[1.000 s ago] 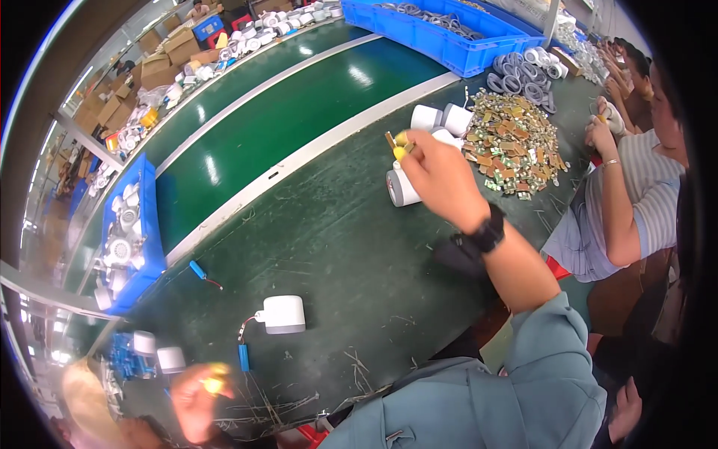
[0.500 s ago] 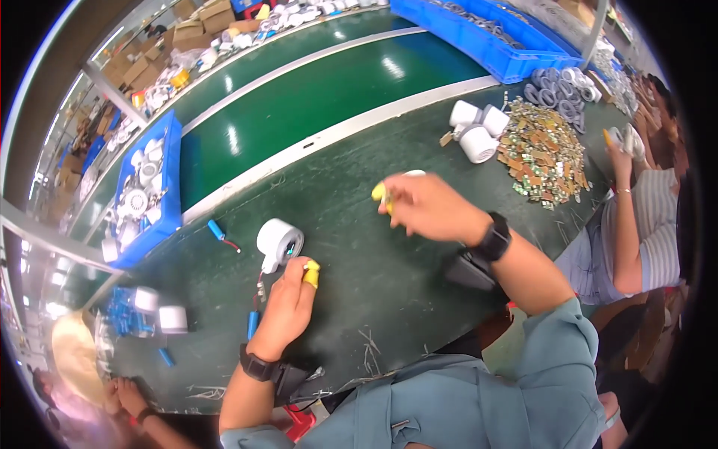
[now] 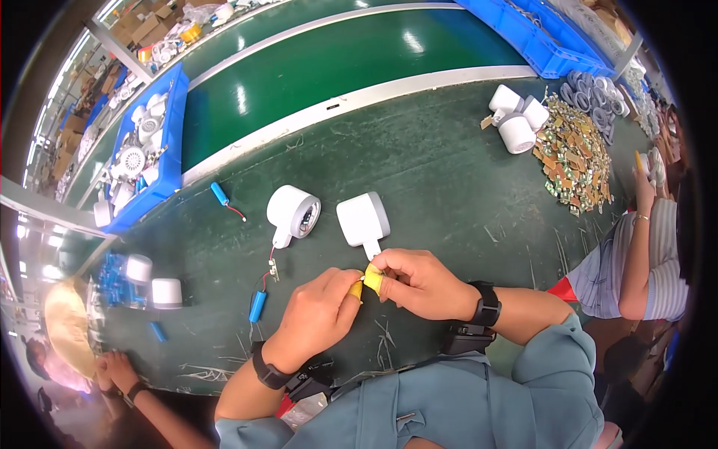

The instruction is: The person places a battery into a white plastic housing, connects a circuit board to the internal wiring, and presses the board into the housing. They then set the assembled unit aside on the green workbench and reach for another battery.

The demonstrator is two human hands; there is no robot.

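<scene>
My left hand (image 3: 318, 310) and my right hand (image 3: 422, 286) meet fingertip to fingertip over the near part of the table, both closed in a pinch. Yellow covers (image 3: 372, 278) wrap some fingertips. Something tiny and pale shows between them, too small to name. Just beyond lies a white casing (image 3: 359, 222) with a grey rim, its short handle reaching my right fingers. Left of it sits another white casing (image 3: 292, 212), its round opening showing parts inside. From its handle a wire runs to a small circuit board (image 3: 274, 270) and a blue cylindrical battery (image 3: 258, 307).
Another blue battery (image 3: 219, 194) lies further left, near a blue crate (image 3: 179, 112) of white parts. At right are white casings (image 3: 516, 133), a heap of circuit boards (image 3: 576, 161) and grey rings (image 3: 594, 97). Co-workers' arms (image 3: 636, 262) show at both sides. A green belt (image 3: 336, 56) runs behind.
My right hand has come left and toward me, and my left hand has moved right to meet it. The second white casing, mostly hidden before, now lies beside the first. The view has shifted slightly.
</scene>
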